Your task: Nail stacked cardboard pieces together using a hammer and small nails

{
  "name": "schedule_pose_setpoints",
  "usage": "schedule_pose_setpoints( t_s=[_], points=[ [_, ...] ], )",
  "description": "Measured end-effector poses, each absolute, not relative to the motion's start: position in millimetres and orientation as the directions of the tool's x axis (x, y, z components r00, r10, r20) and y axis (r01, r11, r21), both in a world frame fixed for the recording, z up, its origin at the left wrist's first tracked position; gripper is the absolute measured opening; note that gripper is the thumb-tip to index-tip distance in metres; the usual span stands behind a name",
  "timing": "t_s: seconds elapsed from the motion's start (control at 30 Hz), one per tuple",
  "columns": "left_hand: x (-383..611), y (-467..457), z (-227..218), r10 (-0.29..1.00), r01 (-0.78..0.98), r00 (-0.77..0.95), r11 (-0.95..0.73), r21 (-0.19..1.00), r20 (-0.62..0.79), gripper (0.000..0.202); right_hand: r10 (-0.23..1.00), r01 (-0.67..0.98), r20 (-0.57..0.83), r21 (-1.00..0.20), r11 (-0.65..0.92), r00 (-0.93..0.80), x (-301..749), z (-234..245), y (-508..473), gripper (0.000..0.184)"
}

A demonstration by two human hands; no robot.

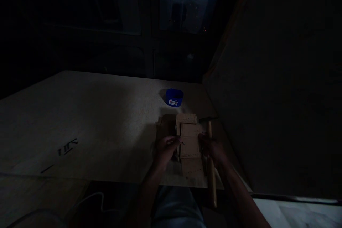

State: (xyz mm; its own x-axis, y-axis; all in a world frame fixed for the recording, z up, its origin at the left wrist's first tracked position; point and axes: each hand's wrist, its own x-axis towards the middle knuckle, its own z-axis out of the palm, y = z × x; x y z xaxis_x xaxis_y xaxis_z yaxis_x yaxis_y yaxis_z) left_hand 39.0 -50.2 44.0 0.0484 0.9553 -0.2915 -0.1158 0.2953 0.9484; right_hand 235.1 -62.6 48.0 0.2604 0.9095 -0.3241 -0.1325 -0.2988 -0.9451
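Note:
Stacked brown cardboard (pixel 190 146) lies near the table's front edge, with rows of small dark marks along its edges. At its left side is my left hand (pixel 169 146), thumb and fingers pinched together. A short, thin dark piece, which looks like a nail (pixel 183 143), shows at those fingertips. My right hand (pixel 212 148) is closed around a hammer (pixel 211 181) at the cardboard's right side. The hammer's wooden handle points towards me and its dark head lies at the far end. Right fingertips reach the cardboard's edge. Dim light hides finer detail.
Beyond the cardboard, a blue plastic tub (pixel 174 98) with a white label stands on the pale wooden table (pixel 107 124). A dark upright panel (pixel 280 96) borders the right side. A white cable (pixel 98 194) hangs at the lower left. A window (pixel 191 1) is behind.

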Motion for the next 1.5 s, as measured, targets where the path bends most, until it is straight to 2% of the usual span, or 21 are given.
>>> schedule_pose_setpoints(
  t_s=[0.1,0.27,0.47,0.6,0.73,0.83,0.93,1.17,1.5],
  points=[
    [19.1,-24.7,50.8,0.958,-0.063,0.064,0.283,0.957,-0.279,0.040,0.922,-0.111,-0.277,-0.960,-0.256,0.270,220.4,59.8,-40.2,0.037],
    [-8.3,14.8,40.6,0.929,0.003,0.093,0.360,0.933,-0.359,0.040,0.928,-0.119,-0.286,-0.957,-0.264,0.237,200.1,65.3,-13.6,0.031],
    [-13.5,31.6,15.5,0.950,0.075,0.029,0.308,0.949,-0.311,0.035,0.924,-0.146,-0.313,-0.947,-0.286,0.221,205.7,56.0,-13.2,0.032],
    [-13.7,33.6,5.9,0.961,0.218,0.045,0.259,0.941,-0.274,0.025,0.912,-0.149,-0.335,-0.940,-0.307,0.237,220.0,48.7,-16.8,0.035],
    [-14.2,32.9,10.8,0.969,0.403,0.063,0.195,0.894,-0.240,0.016,0.906,-0.137,-0.333,-0.942,-0.307,0.260,228.7,40.2,-20.5,0.037],
    [-14.1,31.9,15.9,0.979,0.477,0.059,0.143,0.868,-0.193,0.012,0.906,-0.123,-0.329,-0.944,-0.307,0.267,229.9,32.5,-23.8,0.037],
    [-13.9,30.1,16.2,0.984,0.458,0.068,0.117,0.881,-0.165,0.013,0.904,-0.118,-0.337,-0.941,-0.316,0.265,228.0,23.9,-26.8,0.035],
    [-15.1,29.7,18.7,0.977,0.403,0.060,0.163,0.900,-0.204,0.018,0.894,-0.087,-0.337,-0.941,-0.326,0.297,219.1,8.1,-31.6,0.040],
    [-8.7,22.2,25.7,0.967,0.328,0.075,0.208,0.921,-0.245,0.025,0.900,-0.073,-0.292,-0.956,-0.284,0.324,215.1,-0.9,-36.9,0.036]
  ],
)
